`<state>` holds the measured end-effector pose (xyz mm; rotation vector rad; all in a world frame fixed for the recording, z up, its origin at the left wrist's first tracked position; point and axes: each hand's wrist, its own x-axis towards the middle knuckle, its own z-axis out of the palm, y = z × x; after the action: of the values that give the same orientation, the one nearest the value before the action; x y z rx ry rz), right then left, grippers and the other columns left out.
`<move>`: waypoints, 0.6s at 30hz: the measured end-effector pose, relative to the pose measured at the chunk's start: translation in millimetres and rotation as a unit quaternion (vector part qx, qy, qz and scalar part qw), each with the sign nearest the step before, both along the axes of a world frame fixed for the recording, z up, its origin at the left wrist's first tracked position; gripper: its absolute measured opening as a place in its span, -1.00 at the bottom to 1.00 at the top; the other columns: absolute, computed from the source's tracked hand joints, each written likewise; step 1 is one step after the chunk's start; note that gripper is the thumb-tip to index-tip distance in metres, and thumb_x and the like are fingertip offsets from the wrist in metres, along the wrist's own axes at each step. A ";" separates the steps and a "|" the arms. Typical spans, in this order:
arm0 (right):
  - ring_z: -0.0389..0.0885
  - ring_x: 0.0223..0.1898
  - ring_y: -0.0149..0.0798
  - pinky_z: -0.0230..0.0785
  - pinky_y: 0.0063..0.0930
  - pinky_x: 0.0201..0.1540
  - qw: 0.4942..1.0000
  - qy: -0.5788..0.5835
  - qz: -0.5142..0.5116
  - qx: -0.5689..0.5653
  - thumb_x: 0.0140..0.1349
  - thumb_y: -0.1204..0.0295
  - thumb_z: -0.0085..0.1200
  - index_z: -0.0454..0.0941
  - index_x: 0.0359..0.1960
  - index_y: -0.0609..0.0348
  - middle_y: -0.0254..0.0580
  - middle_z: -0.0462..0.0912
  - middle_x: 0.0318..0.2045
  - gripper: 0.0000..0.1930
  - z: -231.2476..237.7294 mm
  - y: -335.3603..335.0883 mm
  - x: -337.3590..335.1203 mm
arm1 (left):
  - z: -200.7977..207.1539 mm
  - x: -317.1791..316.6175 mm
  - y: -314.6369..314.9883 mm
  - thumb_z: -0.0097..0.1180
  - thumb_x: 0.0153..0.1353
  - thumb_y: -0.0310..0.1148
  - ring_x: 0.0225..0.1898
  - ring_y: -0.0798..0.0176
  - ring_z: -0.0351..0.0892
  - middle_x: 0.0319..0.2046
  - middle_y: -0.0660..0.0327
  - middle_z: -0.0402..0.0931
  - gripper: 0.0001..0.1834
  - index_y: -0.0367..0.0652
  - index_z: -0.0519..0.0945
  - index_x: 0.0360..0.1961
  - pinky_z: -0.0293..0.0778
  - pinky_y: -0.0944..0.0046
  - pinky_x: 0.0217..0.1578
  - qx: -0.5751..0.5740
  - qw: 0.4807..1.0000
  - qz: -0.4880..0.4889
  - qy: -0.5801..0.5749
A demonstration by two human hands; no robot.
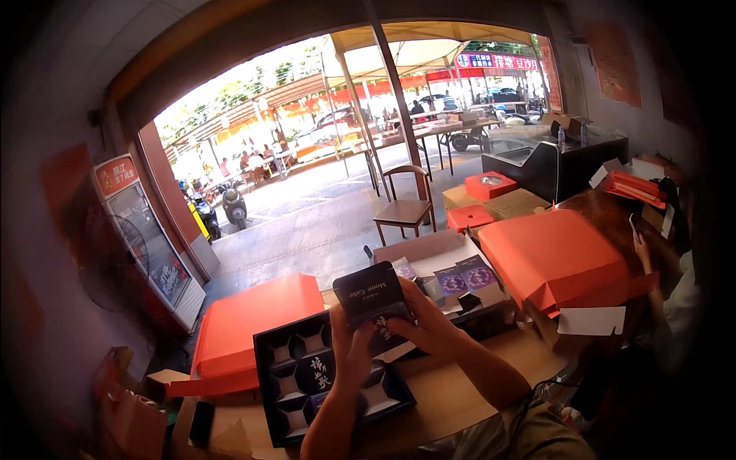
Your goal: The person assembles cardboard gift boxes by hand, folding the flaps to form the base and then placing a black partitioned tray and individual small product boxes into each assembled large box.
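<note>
Over the table, my left hand (353, 354) and my right hand (424, 326) are both closed around a small dark carton (369, 294). Its flap stands up at the top, and pale lettering marks its front. Below my left forearm lies a black gift box (262, 368) with several white-lined compartments and a dark lettered panel in its middle. What sits under my forearm is partly hidden. Just beyond my right hand, an open carton (391, 251) holds several flat purple-patterned packets (464, 277).
Large orange-red boxes flank me, one on the left (257, 326) and one on the right (552, 249). The wooden table (452, 387) runs beneath. A chair (406, 207) stands ahead, a drinks fridge (146, 234) at left. Another person's hand (640, 244) holds a phone-like object at right.
</note>
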<state>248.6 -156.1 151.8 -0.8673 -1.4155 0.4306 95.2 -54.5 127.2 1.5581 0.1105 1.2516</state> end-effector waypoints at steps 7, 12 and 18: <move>0.67 -0.05 -0.33 0.57 -0.33 -0.02 0.998 -0.048 -0.042 0.024 0.28 0.49 0.38 0.33 0.28 0.15 -0.13 0.64 -0.05 -0.40 -13.7 8.1 19.0 | -1.9 12.6 -9.4 -0.02 0.53 -0.28 0.11 0.34 0.50 0.10 0.18 0.49 -0.54 -0.20 0.33 0.35 0.46 0.27 0.12 -0.027 0.999 -0.033 -0.005; 0.69 -0.20 -0.37 0.56 -0.40 -0.18 0.991 -0.118 -0.017 -0.066 0.25 0.46 0.41 0.40 0.14 0.14 -0.23 0.68 -0.18 -0.50 3.2 -3.0 18.2 | -8.0 12.9 -0.8 -0.03 0.50 -0.34 0.09 0.30 0.48 0.10 0.08 0.51 -0.63 -0.26 0.44 0.24 0.46 0.28 0.09 -0.037 0.997 0.057 -0.041; 0.75 -0.21 -0.23 0.56 -0.34 -0.20 0.964 -0.245 -0.051 -0.086 0.18 0.40 0.47 0.40 0.11 0.14 -0.07 0.70 -0.20 -0.45 10.6 -8.7 18.0 | 21.0 7.5 -17.6 0.03 0.34 -0.49 0.20 0.13 0.49 0.18 -0.01 0.50 -0.61 -0.31 0.50 0.18 0.39 0.14 0.26 -0.059 0.991 0.114 0.022</move>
<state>266.6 -164.8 162.4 -1.2419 -1.7926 0.2713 102.7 -72.1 148.1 1.5024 0.3940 1.3618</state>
